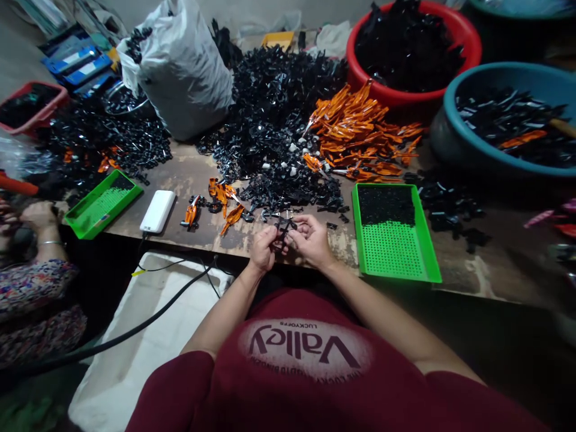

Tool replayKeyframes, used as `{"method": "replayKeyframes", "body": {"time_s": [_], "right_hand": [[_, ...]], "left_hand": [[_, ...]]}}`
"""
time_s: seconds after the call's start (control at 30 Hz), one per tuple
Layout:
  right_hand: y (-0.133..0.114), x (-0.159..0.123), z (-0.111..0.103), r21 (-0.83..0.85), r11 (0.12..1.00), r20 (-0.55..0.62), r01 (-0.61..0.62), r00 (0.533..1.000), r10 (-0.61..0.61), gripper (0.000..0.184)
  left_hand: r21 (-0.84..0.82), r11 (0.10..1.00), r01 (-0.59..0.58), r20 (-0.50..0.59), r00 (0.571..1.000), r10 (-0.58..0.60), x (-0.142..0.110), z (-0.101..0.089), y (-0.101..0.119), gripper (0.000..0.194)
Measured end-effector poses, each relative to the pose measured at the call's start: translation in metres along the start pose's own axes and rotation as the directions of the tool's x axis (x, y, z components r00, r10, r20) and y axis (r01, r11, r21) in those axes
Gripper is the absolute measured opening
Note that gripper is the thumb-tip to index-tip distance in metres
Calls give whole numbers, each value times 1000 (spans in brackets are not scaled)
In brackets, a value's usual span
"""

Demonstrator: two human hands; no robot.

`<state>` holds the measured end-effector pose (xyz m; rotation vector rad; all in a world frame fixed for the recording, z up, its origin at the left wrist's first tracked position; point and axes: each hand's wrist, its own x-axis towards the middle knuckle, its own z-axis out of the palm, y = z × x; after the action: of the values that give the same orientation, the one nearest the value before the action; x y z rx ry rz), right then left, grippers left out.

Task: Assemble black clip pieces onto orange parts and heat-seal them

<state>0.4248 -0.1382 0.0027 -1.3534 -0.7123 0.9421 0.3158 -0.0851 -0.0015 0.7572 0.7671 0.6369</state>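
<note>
My left hand (264,247) and my right hand (311,240) meet at the table's front edge. Both have their fingers closed on a small black plastic part (284,231), which looks thin and branched; the fingers hide some of it. Just beyond lies a big heap of black plastic parts (279,108). To the left of my hands are several orange toy pieces (220,193) and an orange toy with black wheels (192,213). Right of them stands a green perforated tray (391,249) with tiny black pieces at its far end.
Behind the heap stand a white sack (184,72), a red tub (472,45) and a blue tub (450,114). Orange pieces (360,132) are piled at right. A white power bank (157,212) and a second green tray (83,225) lie left, near another person's hand (39,219).
</note>
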Motion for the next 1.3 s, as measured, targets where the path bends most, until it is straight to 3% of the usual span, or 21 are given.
{"method": "replayKeyframes", "body": {"time_s": [0.1, 0.17, 0.23, 0.3, 0.4, 0.5, 0.57, 0.6, 0.63, 0.7, 0.77, 0.9, 1.0, 1.07, 1.13, 1.2, 1.23, 1.3], "right_hand": [[2, -16, -9, 86, 991, 159, -102, 983, 87, 32], [4, -30, -15, 132, 976, 281, -171, 951, 129, 30], [7, -43, -20, 116, 980, 308, -162, 944, 120, 26], [9, -49, -21, 37, 996, 257, -82, 964, 70, 19], [9, -44, -23, -68, 998, 248, -12, 968, 28, 15], [3, -18, -34, -217, 976, 378, 14, 923, 71, 19], [-6, 7, -47, -441, 895, 369, 68, 923, 112, 17], [-11, 20, -54, -575, 814, 291, 79, 950, 114, 16], [-16, 34, -60, -706, 705, 175, 64, 981, 86, 15], [-24, 57, -67, -880, 475, -9, -8, 1000, 0, 20], [-27, 73, -65, -947, 322, -32, -24, 999, -21, 24], [-17, 81, -43, -966, 236, 125, 101, 988, 88, 25], [-9, 75, -33, -968, 220, 149, 122, 983, 107, 24], [-7, 70, -34, -954, 267, 165, 134, 981, 97, 20], [-8, 65, -38, -879, 465, 177, 100, 976, 123, 16], [-9, 61, -44, -682, 731, 182, -37, 959, 218, 13], [-9, 59, -47, -553, 823, 189, -128, 943, 274, 12], [-8, 54, -50, -357, 899, 218, -252, 914, 342, 6]], "left_hand": [[0, 991, 137, 118, 984, -136, -8, -6, -6, 32], [15, 968, 250, 241, 939, -246, -13, -12, -11, 34], [41, 942, 332, 335, 884, -326, -16, -17, -14, 37], [79, 930, 360, 371, 855, -363, -16, -19, -14, 39], [113, 939, 325, 337, 876, -344, -10, -15, -11, 40], [74, 967, 242, 254, 933, -253, -4, -11, -8, 36], [33, 983, 178, 172, 968, -181, -1, -12, -8, 35], [15, 988, 153, 128, 980, -154, 0, -13, -8, 35], [1, 991, 133, 85, 987, -133, 1, -14, -9, 36], [-17, 994, 106, 11, 994, -106, 3, -18, -10, 35], [-31, 996, 89, -38, 995, -91, 5, -20, -11, 33], [-76, 994, 74, -74, 994, -80, 7, -23, -11, 31], [-93, 993, 79, -83, 993, -87, 6, -23, -11, 31], [-87, 993, 84, -97, 991, -92, 5, -22, -11, 31], [-74, 992, 99, -113, 988, -107, 4, -19, -11, 30], [-58, 991, 123, -131, 983, -130, 5, -16, -11, 31], [-53, 990, 134, -137, 981, -140, 5, -14, -11, 31], [-53, 988, 143, -142, 979, -149, 6, -12, -10, 31]]}}
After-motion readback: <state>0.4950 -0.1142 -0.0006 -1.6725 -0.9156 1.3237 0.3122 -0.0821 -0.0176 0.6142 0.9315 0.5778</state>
